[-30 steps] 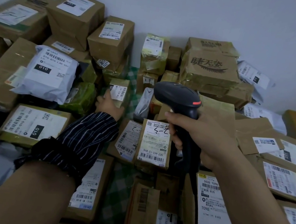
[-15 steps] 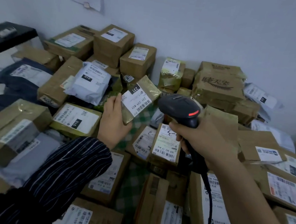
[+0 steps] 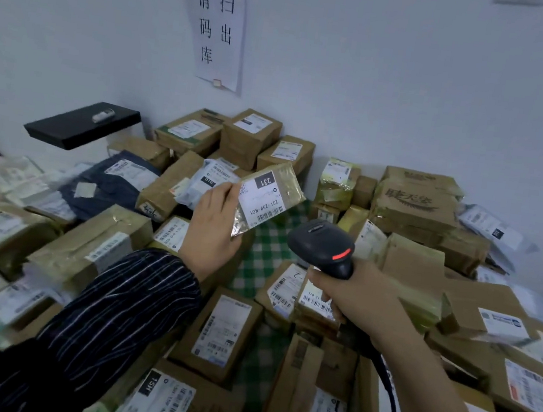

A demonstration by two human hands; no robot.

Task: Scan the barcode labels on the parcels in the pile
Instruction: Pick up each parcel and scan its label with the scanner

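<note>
- At 7 o'clock in the view, a dark striped sleeve (image 3: 118, 310) covers the left forearm, which slants up toward the middle. The bare right forearm comes in from 5 o'clock.
- The right hand (image 3: 351, 299) is curled round the grip of a black barcode scanner (image 3: 322, 245), with the back of the hand turned up. The scanner's head tips toward 11 o'clock and a red light glows on its side. Its black cable (image 3: 390, 404) runs down beside the forearm toward 6 o'clock.
- The left hand (image 3: 211, 229) has its back to the camera and its wrist raised. It grips a small parcel (image 3: 286, 187) wrapped in glossy tape by the left end, with fingertips at the edge of the label.
- That parcel is held up above the heap, at 11 o'clock from the scanner head, near it but not touching. Its white barcode label (image 3: 260, 204) faces the camera at a tilt and reads 231-239-K01.
- Below both hands lies the pile of parcels (image 3: 222, 330), brown cartons and bags with white labels. A green checked cloth (image 3: 267, 250) shows between them.
- Farther off, a navy bag (image 3: 111, 181) lies at 9 o'clock and a flat black box (image 3: 82, 124) juts out at 10 o'clock. A printed carton (image 3: 415, 204) sits on the stack at 2 o'clock.
- At 12 o'clock, a paper sign (image 3: 220, 22) with handwritten characters hangs on the pale wall (image 3: 419, 69).
</note>
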